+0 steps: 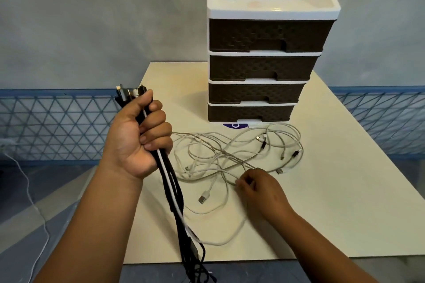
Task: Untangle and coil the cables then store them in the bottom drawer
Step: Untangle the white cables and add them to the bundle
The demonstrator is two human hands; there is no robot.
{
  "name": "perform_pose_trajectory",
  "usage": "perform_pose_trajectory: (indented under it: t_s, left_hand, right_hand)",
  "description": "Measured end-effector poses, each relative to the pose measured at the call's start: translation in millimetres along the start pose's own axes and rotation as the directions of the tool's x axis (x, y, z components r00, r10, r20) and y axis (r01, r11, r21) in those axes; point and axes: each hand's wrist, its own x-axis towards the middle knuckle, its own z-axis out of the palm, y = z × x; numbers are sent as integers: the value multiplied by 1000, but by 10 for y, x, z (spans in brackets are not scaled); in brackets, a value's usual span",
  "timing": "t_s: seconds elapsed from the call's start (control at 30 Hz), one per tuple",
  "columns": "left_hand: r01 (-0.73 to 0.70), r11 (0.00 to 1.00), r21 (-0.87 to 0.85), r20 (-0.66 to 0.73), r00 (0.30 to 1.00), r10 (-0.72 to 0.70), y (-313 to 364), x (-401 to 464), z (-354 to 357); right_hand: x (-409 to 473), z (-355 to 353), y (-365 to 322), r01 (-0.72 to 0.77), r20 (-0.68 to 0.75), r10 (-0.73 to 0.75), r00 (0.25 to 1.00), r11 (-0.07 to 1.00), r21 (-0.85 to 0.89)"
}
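Two hands work the cables: the left hand (pixel 138 135) is clenched around a raised bundle of black and white cables (pixel 171 186), while the right hand (pixel 259 187) pinches a strand of the tangled white cables (pixel 230 156) lying on the worktop (pixel 333 190) just near of the drawer unit (pixel 264 71), whose bottom drawer (pixel 250 112) is closed.

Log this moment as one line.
left hand grips black cables | right hand pinches white tangle | drawers closed

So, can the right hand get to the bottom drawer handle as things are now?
Probably yes. The right hand pinches a white cable it would drop first; only loose cables lie before the bottom drawer, which is closed.
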Motion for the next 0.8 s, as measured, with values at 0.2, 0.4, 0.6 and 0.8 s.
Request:
perform_pose_trajectory:
  t_s: [0.2,0.4,0.6,0.8]
  left_hand:
    - [68,981,183,-203,979,-30,11,-145,18]
    - [233,894,384,-302,946,-116,-192,-140,188]
    - [219,870,442,-247,962,-117,-214,-108,281]
    - [216,898,383,-155,974,-168,-92,-152,364]
  right_hand:
    - [-40,-682,-739,186,-137,-127,982,745,640]
    - [-156,-1178,-1461,406,-245,-394,886,403,820]
    - [-212,-1113,-1509,400,114,-721,683,501,768]
    - [76,-1046,-1223,168,65,-443,894,467,868]
